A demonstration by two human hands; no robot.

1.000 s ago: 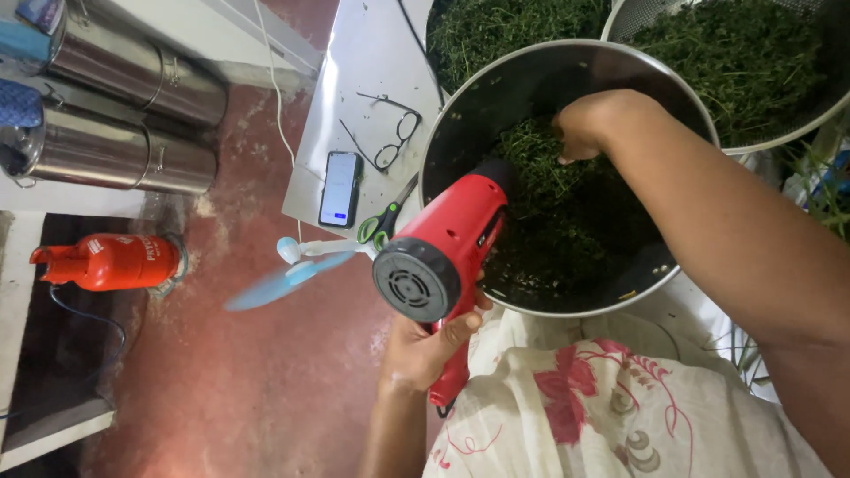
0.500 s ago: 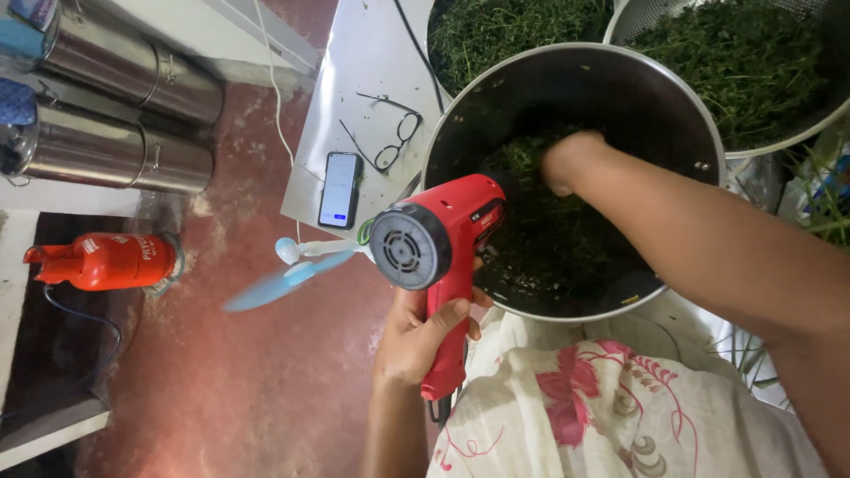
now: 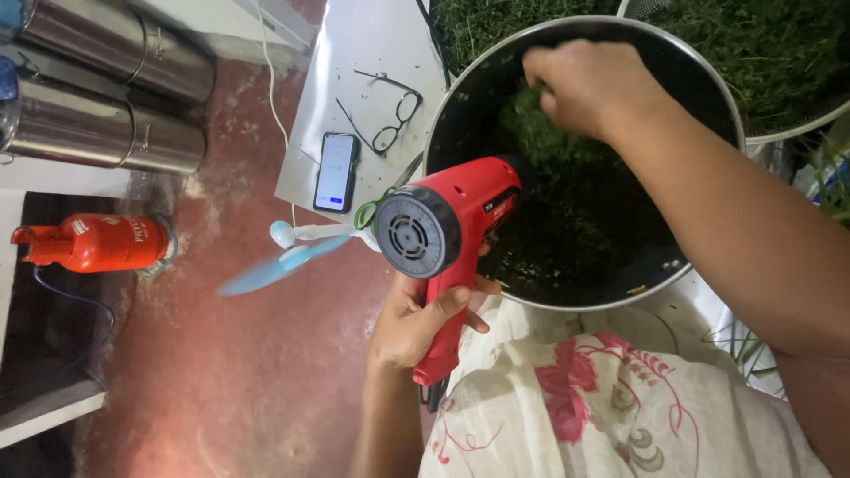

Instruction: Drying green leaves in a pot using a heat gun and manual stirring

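Both hands shifted: right hand (image 3: 589, 84) higher in pot (image 3: 708, 80), heat gun (image 3: 447, 221) lowered

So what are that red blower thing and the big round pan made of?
The red heat gun in the left hand looks like matte moulded plastic with a grey vented back. The pan looks like metal: shiny silvery rim, dark, possibly coated inside.
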